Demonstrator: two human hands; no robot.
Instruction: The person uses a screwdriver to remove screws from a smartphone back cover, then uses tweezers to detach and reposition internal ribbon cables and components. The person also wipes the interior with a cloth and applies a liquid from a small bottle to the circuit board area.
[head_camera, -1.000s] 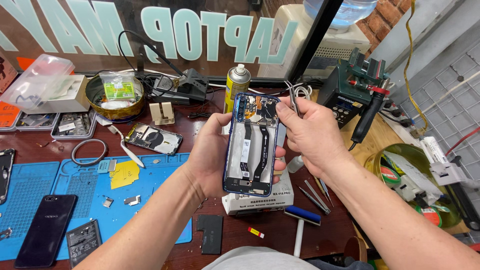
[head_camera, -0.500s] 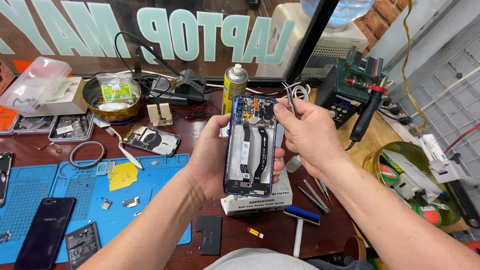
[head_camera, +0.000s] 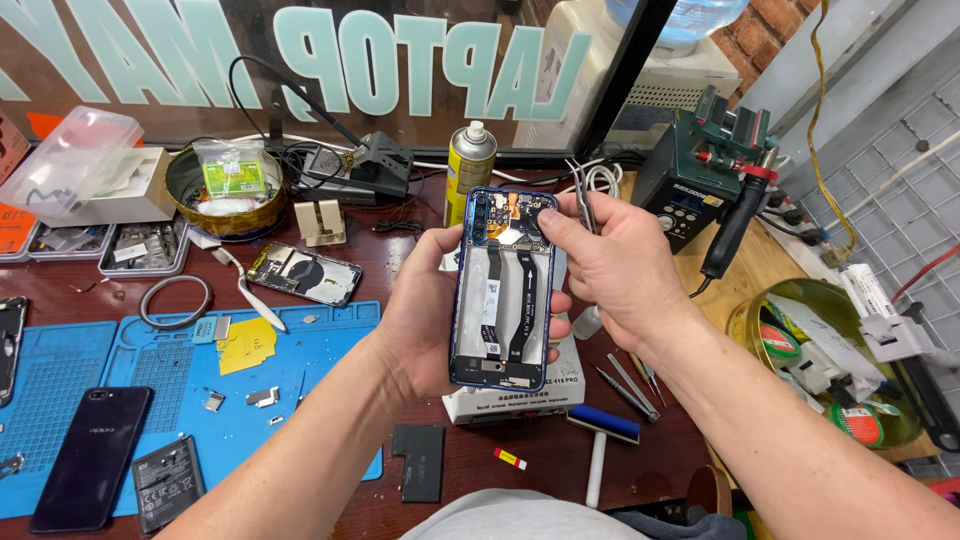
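Phone (head_camera: 503, 290) opened, upright lengthwise, camera end away, left hand's (head_camera: 425, 310) grip clasping it.

1 head-worn camera looks steeply down and forward from the person's own viewpoint, close above the cluttered tabletop (head_camera: 420, 262), forearms entering from the bottom edge, a window at top

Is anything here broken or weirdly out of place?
The blue-framed phone in the left hand has no back cover, so ribbon cables show. The right hand touches its top, holding metal tweezers. Another opened phone lies on the table.
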